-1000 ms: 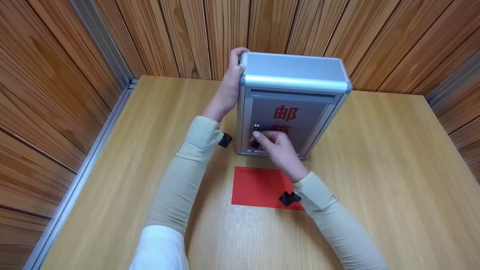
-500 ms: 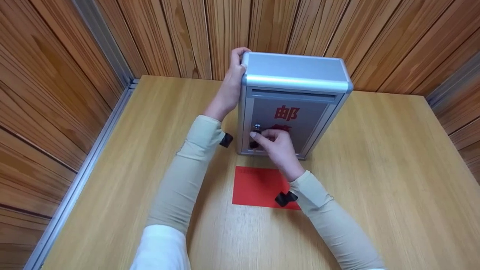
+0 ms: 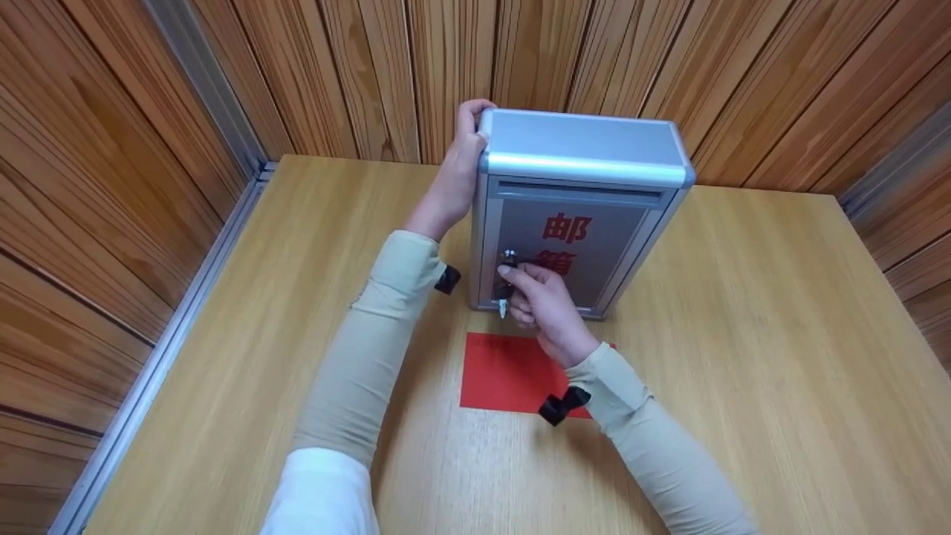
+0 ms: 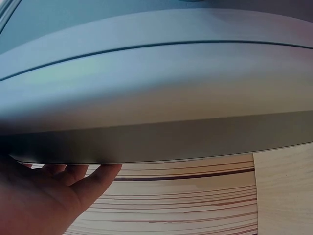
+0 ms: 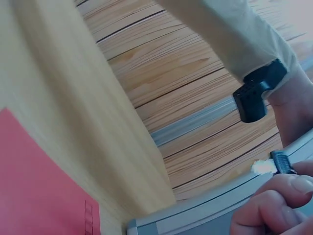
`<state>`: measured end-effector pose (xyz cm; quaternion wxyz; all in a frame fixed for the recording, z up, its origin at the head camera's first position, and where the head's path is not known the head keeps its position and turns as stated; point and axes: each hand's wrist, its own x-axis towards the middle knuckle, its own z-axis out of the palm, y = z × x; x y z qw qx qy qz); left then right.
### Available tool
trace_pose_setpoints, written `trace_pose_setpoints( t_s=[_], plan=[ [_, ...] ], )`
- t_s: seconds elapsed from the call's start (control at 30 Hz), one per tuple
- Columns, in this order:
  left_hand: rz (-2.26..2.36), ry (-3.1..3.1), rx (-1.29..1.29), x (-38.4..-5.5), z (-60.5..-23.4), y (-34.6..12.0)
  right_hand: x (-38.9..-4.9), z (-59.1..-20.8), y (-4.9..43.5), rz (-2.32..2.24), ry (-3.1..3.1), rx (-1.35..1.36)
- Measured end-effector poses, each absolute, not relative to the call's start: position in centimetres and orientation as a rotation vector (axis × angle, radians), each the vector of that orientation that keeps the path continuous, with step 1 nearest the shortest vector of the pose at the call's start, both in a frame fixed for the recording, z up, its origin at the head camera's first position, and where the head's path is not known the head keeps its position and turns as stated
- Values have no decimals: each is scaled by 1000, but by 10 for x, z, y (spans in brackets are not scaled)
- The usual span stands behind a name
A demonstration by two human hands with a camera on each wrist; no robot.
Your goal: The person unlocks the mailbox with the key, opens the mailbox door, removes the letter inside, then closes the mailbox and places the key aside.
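A silver metal mailbox [image 3: 587,145] with red characters on its front door stands upright on the table. My left hand [image 3: 455,174] grips its upper left edge; in the left wrist view the fingertips of that hand [image 4: 46,196] pass behind the back edge. At the small round lock [image 3: 509,255] on the door's left side, my right hand [image 3: 548,301] pinches a dark-headed key between thumb and fingers. The fingers partly hide it, and how far it sits in the lock cannot be seen. A second key [image 3: 503,307], silver-bladed, hangs below; the right wrist view shows its black head [image 5: 281,161].
A red envelope [image 3: 505,375] lies flat on the wooden table [image 3: 750,334] in front of the mailbox, partly under my right wrist. Wood-plank walls [image 3: 356,74] close off the back and sides. Each wrist carries a black camera, such as the right one [image 3: 563,405].
My right hand has turned and its fingers have dropped lower on the door. The hanging key's silver blade and the second red character now show more. My left hand keeps its grip.
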<state>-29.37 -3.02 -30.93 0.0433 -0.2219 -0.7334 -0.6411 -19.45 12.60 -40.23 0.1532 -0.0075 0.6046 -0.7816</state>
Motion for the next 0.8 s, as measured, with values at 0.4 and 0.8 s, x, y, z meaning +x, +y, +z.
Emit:
trace_pose_setpoints(
  t_s=[0.4, 0.8],
  plan=[
    [-1959, -2230, -690, -293, -309, -31, -173, -404, 128, -2169, 1773, -85],
    [-1963, -2255, -679, -292, -311, -31, -169, -412, 159, -2094, 1875, -37]
  ],
)
